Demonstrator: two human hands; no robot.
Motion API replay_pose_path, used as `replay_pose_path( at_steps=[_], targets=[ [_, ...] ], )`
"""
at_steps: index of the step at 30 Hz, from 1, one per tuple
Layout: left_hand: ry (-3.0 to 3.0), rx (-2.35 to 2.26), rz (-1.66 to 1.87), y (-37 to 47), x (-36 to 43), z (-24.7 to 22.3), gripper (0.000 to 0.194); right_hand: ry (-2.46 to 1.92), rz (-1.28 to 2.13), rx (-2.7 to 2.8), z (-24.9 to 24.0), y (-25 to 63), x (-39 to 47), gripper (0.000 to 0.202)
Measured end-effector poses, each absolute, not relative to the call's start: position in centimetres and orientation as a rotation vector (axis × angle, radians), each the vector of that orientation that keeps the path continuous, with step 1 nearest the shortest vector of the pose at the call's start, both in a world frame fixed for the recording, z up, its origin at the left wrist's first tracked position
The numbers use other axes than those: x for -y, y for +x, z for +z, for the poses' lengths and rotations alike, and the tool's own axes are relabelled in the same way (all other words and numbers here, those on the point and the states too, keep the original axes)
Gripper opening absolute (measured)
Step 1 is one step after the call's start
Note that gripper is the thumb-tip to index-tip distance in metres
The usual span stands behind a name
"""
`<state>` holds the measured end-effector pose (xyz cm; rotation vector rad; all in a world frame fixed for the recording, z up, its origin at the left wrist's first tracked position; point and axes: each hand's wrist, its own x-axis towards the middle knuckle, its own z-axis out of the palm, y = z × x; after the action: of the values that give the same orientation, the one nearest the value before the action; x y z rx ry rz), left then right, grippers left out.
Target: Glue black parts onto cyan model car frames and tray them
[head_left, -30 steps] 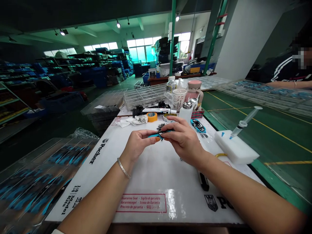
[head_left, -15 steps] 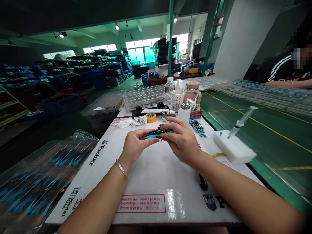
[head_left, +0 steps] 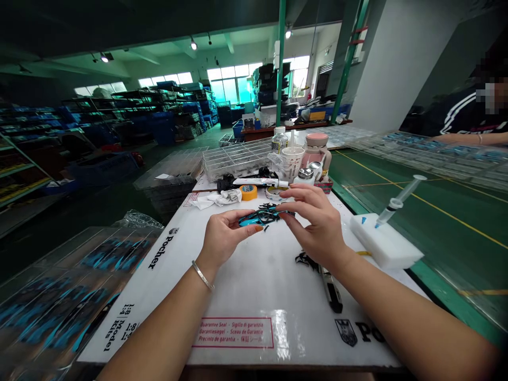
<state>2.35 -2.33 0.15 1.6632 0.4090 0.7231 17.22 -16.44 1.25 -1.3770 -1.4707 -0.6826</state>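
Note:
Above the white work mat [head_left: 246, 286], my left hand [head_left: 220, 238] grips the left end of a blue-and-black plastic model part [head_left: 260, 217], thumb below and fingers behind. My right hand [head_left: 317, 225] has thumb and forefinger closed on the part's right end, its other fingers raised. A small black piece [head_left: 266, 228] shows just under the part. By my right wrist lie several black plastic pieces [head_left: 305, 259] and a silver-and-black tool [head_left: 332, 291], partly covered by my forearm.
Behind my hands stand orange tape [head_left: 248, 192], crumpled tissue [head_left: 220, 198], a white tube [head_left: 260, 182], a metal-topped bottle [head_left: 305, 174] and a paper cup [head_left: 292, 161]. A syringe [head_left: 400, 201] sticks in white foam [head_left: 383, 241] at right. Trays of blue parts [head_left: 47, 307] lie left. A co-worker's arm [head_left: 472, 138] shows far right.
My right hand has shifted right along the part and its upper fingers have lifted, uncovering more of it. The black pieces by my right wrist now show. My left hand keeps its grip.

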Motion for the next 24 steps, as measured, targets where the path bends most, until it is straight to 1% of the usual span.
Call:
replay_pose_path(
  at_steps=[4,10,13,18,24],
  targets=[
    [1.671,-0.408,0.744,2.3,2.4,0.1,0.048,-1.437,-0.509,1.380,1.1,17.6,16.5,0.015],
    [1.693,-0.399,0.773,2.3,2.6,0.2,0.050,-1.535,-0.023,1.270,0.3,17.4,16.0,0.034],
    [1.727,-0.402,0.792,2.3,3.0,0.2,0.050,-1.553,0.136,1.216,0.1,17.3,15.6,0.041],
    [1.754,-0.413,0.811,2.2,3.3,0.2,0.047,-1.558,0.193,1.207,0.0,17.3,15.3,0.038],
    [1.689,-0.392,0.776,2.2,3.2,0.3,0.043,-1.591,0.092,1.261,-0.4,17.6,15.4,0.031]
  ],
)
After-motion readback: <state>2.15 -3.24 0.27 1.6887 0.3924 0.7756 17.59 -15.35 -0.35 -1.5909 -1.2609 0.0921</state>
